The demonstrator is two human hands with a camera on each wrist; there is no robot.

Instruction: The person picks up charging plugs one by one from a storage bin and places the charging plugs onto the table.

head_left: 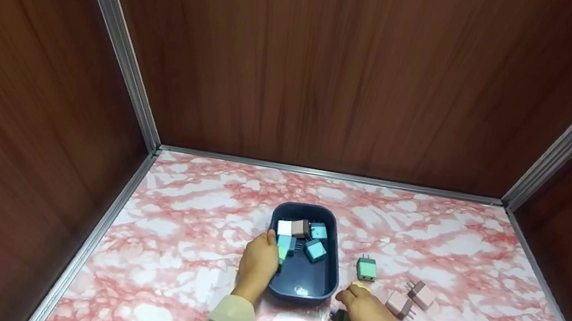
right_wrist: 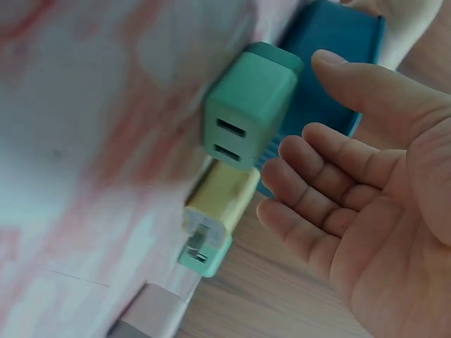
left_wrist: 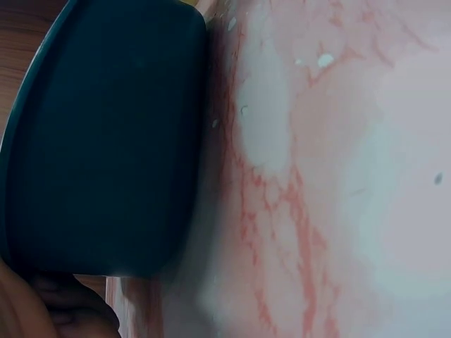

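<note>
My left hand [head_left: 257,263] grips the left rim of a navy plastic bin [head_left: 301,293], thumb at the top edge; its outer wall [left_wrist: 106,141] fills much of the left wrist view. Inside lie several plug chargers, among them a white one [head_left: 284,227], a beige and brown one [head_left: 300,228] and a blue one [head_left: 315,250]. Right of the bin, my right hand [head_left: 370,318] has loosely bent fingers beside a green two-port charger [right_wrist: 246,105], holding nothing. Behind that charger stand a yellow charger [right_wrist: 222,197] and a mint one [right_wrist: 204,257].
Two pink and brown chargers [head_left: 400,304] lie to the right of my right hand on the red and white marbled table [head_left: 182,258]. Dark wood panels [head_left: 305,62] with metal edge rails [head_left: 329,174] enclose the back and both sides.
</note>
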